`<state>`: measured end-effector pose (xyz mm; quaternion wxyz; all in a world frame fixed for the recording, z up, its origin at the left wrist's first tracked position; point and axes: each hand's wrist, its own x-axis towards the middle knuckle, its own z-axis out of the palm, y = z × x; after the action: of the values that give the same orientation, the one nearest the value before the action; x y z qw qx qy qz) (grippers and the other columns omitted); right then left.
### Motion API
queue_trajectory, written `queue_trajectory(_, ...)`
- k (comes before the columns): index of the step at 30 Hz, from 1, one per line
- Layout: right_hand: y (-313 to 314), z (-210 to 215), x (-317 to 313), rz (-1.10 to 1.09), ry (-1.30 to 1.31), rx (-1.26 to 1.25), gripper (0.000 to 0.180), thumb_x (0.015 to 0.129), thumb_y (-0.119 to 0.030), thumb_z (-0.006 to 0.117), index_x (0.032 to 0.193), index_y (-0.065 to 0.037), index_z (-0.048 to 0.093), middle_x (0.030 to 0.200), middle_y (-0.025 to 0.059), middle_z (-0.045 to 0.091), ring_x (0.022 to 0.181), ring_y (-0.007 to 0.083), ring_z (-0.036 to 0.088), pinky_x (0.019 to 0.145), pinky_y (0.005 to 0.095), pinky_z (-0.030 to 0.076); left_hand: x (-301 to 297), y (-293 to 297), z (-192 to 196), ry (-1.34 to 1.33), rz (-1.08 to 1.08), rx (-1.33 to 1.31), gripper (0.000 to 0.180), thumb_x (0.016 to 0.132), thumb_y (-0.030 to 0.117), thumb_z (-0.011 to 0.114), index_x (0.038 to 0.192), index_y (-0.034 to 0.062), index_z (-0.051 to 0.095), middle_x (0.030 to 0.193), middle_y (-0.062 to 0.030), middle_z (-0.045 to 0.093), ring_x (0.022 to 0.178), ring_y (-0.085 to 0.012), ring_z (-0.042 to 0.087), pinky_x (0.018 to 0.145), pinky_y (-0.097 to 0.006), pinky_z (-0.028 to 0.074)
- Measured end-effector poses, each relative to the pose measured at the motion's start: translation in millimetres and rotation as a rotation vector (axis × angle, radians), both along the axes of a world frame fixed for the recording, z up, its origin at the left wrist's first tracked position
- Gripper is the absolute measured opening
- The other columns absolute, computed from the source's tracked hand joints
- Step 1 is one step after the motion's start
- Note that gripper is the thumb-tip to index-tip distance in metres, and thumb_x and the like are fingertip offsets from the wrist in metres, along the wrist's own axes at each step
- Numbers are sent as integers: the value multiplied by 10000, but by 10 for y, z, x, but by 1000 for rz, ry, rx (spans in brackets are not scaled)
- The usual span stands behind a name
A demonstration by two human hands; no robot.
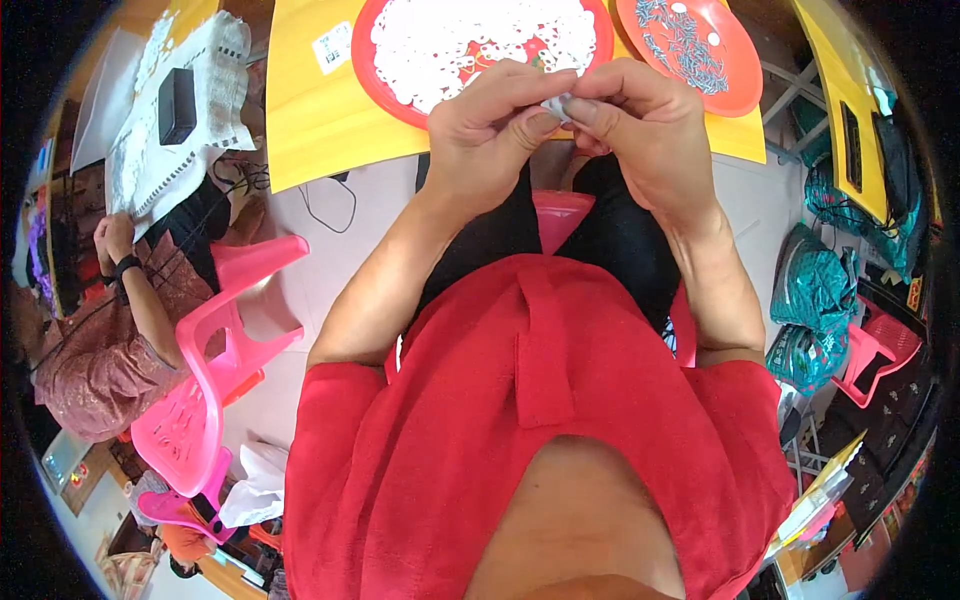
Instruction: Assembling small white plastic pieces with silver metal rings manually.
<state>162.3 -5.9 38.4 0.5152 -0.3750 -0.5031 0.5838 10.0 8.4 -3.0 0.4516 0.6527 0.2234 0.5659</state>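
Observation:
Both hands meet at the near edge of the yellow table, fingertips pinched together. Between them shows a small white plastic piece (555, 106), mostly hidden by the fingers. My left hand (490, 128) grips it from one side with thumb and forefinger. Thumb and fingers of my right hand (648, 130) close on it from the other side. Just beyond my left hand lies a round red tray (366, 62) heaped with white plastic pieces (425, 50) of similar look. An orange-red plate (742, 88) beyond my right hand holds many thin grey metal nails or screws (690, 50).
The yellow table (310, 125) bears a small white printed label (333, 48). At left, another person's hand (115, 238) rests by a white-covered table (215, 80) with a black box (177, 106). A pink chair (215, 400) stands nearby; teal bags (815, 280) sit at right.

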Motion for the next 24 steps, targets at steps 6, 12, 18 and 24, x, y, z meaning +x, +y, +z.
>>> queue_trajectory(6,-28,20,1,19,-58,-1,50,745,8,602,794,0,602,661,10,577,566,49,513,509,169,412,30,-40,-27,-124,-47,-49,229,791,83,604,998,-15,589,855,-75,564,781,-133,527,668,-221,425)
queue_trajectory(12,-31,43,-1,37,-116,-4,25,742,9,601,763,-3,593,633,5,571,548,43,499,489,169,394,57,-25,-113,-226,-82,-58,212,788,92,612,970,-14,590,842,-69,561,762,-123,519,666,-218,422)
queue_trajectory(18,-33,-18,5,51,-158,60,17,744,2,599,760,-1,594,635,4,573,544,39,492,484,172,394,73,-52,-149,-253,-97,-109,205,787,68,609,972,-15,585,842,-67,561,758,-116,519,650,-208,431)
queue_trajectory(24,15,6,15,-12,-175,0,64,781,-25,580,826,10,609,667,8,584,576,53,526,513,174,423,86,-15,-144,-297,-135,-326,204,823,54,559,1015,-14,569,887,-60,560,815,-129,540,713,-230,459)
